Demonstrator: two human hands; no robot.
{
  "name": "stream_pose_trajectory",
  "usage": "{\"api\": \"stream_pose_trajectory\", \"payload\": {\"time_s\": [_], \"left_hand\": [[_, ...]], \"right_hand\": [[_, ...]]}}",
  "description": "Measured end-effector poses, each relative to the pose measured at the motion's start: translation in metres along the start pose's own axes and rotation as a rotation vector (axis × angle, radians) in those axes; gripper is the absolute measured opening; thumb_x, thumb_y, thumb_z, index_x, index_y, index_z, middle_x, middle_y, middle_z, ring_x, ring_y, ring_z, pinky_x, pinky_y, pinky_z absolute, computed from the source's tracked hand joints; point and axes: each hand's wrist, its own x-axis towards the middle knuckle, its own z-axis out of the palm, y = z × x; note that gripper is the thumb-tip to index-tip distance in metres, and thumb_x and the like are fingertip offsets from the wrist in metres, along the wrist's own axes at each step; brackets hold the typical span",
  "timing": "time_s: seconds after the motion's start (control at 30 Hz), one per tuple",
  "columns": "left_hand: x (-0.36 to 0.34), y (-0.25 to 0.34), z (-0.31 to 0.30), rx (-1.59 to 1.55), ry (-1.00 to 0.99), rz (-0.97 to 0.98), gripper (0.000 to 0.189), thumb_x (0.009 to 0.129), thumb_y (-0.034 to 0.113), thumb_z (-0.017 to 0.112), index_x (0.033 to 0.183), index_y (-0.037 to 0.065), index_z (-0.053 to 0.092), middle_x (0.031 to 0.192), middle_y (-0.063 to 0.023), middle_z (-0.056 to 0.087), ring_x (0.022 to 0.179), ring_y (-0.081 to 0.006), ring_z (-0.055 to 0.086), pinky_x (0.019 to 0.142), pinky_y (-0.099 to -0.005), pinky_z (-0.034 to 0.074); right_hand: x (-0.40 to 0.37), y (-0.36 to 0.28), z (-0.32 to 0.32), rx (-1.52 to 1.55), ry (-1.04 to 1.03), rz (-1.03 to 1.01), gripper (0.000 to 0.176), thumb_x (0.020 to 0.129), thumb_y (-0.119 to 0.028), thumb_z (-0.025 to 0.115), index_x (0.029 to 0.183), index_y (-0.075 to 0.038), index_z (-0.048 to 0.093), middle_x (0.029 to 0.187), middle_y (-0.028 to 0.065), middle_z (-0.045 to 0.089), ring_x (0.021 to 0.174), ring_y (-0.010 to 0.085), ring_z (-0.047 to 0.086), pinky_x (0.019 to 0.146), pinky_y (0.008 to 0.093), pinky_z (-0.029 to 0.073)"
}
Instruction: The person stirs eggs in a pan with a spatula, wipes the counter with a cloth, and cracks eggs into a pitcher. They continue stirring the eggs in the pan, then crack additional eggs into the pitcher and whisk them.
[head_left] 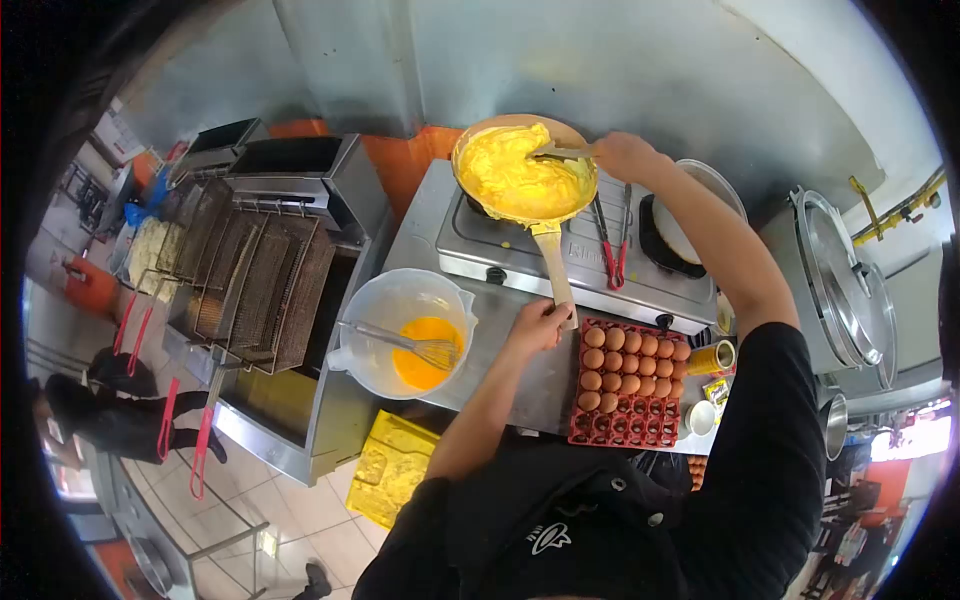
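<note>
A frying pan [463, 182] full of scrambled eggs [500, 170] sits on the left burner of the gas stove [530, 255]. My left hand [540, 328] is closed around the end of the pan's pale handle. Over the pan's right rim, my right hand [630, 158] grips a spatula [560, 152], whose blade lies in the eggs. Left of my left arm stands a clear plastic pitcher [380, 290] with beaten egg [425, 375] and a whisk [400, 342] resting inside. A red tray [625, 430] of brown eggs [630, 363] is just right of my left hand.
Red-handled tongs [612, 250] lie on the stove beside a white round pan [690, 215]. A fryer with wire baskets [270, 290] stands at left. A tin can [712, 357], small white cup [700, 417] and large pots [835, 285] are at right. Another person [110, 415] is far left.
</note>
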Motion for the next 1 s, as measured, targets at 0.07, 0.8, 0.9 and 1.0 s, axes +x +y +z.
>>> {"api": "stream_pose_trajectory", "payload": {"time_s": [0.07, 0.8, 0.9, 1.0], "left_hand": [[0.0, -0.006, 0.004, -0.093, 0.057, 0.027, 0.038, 0.088, 0.037, 0.064, 0.084, -0.001, 0.061, 0.057, -0.0025, 0.052, 0.044, -0.0096, 0.049, 0.039, -0.0252, 0.036], [-0.024, 0.039, 0.005, -0.038, 0.131, -0.063, 0.035, 0.079, 0.035, 0.075, 0.083, 0.002, 0.063, 0.063, -0.0008, 0.058, 0.048, -0.0066, 0.05, 0.042, -0.0223, 0.039], [-0.017, 0.033, 0.005, -0.045, 0.123, -0.056, 0.034, 0.079, 0.034, 0.075, 0.082, 0.003, 0.063, 0.062, -0.0005, 0.058, 0.046, -0.0065, 0.049, 0.041, -0.0224, 0.038], [-0.013, 0.027, 0.004, -0.027, 0.116, -0.067, 0.033, 0.079, 0.034, 0.075, 0.082, 0.003, 0.063, 0.062, -0.0004, 0.058, 0.045, -0.0063, 0.048, 0.041, -0.0227, 0.038]], "right_hand": [[-0.01, -0.001, -0.003, 0.098, 0.058, -0.026, 0.022, 0.088, -0.017, 0.052, 0.102, -0.013, 0.068, 0.092, 0.0149, 0.067, 0.085, 0.0344, 0.065, 0.076, 0.0457, 0.052], [-0.03, -0.002, -0.011, 0.154, -0.011, -0.04, 0.022, 0.086, -0.019, 0.052, 0.093, -0.008, 0.069, 0.089, 0.0163, 0.067, 0.085, 0.0357, 0.063, 0.076, 0.0459, 0.051], [-0.019, -0.005, 0.029, 0.156, 0.113, 0.011, 0.023, 0.088, -0.022, 0.051, 0.095, -0.009, 0.068, 0.087, 0.0172, 0.067, 0.084, 0.0365, 0.064, 0.075, 0.0471, 0.051], [-0.035, -0.02, 0.006, 0.182, 0.194, 0.077, 0.022, 0.089, -0.021, 0.05, 0.096, -0.012, 0.068, 0.086, 0.0162, 0.067, 0.082, 0.0367, 0.064, 0.074, 0.0472, 0.051]]}}
